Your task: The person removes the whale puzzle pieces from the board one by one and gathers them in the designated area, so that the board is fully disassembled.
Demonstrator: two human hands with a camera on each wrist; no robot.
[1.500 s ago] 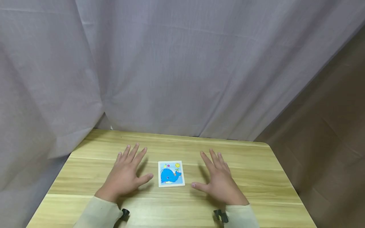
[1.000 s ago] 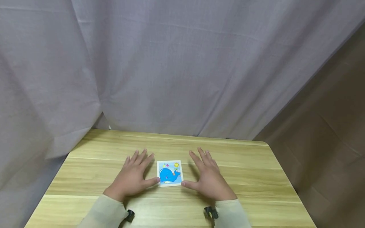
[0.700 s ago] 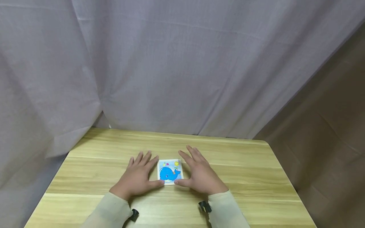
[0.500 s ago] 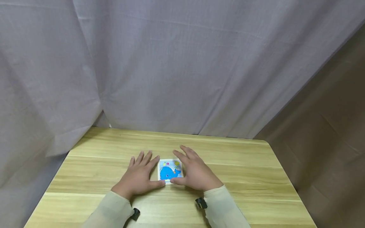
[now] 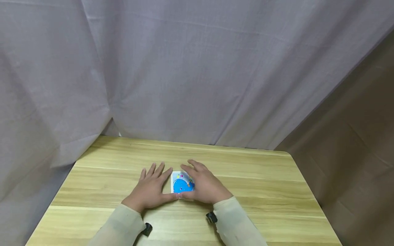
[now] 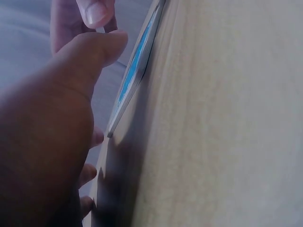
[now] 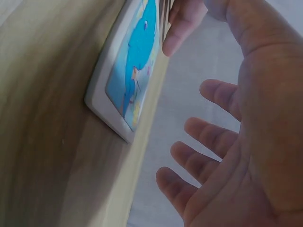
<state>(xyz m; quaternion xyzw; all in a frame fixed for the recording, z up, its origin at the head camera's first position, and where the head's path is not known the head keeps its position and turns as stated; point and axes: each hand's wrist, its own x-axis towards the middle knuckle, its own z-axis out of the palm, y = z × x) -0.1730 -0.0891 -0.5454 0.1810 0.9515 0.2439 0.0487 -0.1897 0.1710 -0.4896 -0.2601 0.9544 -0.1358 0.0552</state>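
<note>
The fingers of both hands are spread wide and curl around nothing: the left hand point(image 5: 150, 193) has its index fingertip just beside the picture's far left corner, and the right hand point(image 5: 209, 186) arches over the right side, its fingers clear of the surface in the right wrist view. The right hand has just come inward, so the two thumb tips now appear to meet above the near edge; whether they touch each other is uncertain. Beneath and between them, a square whale picture point(image 5: 182, 186) with a pale border lies flat on the wood-grain table point(image 5: 264, 184), partly covered by the right hand in the head view. The change seems to leave the picture framed by both hands, though neither grips it. Beyond are pale sleeves point(image 5: 120, 223), small black wrist devices point(image 5: 147, 229) and a grey curtain point(image 5: 184, 68) behind the table.
</note>
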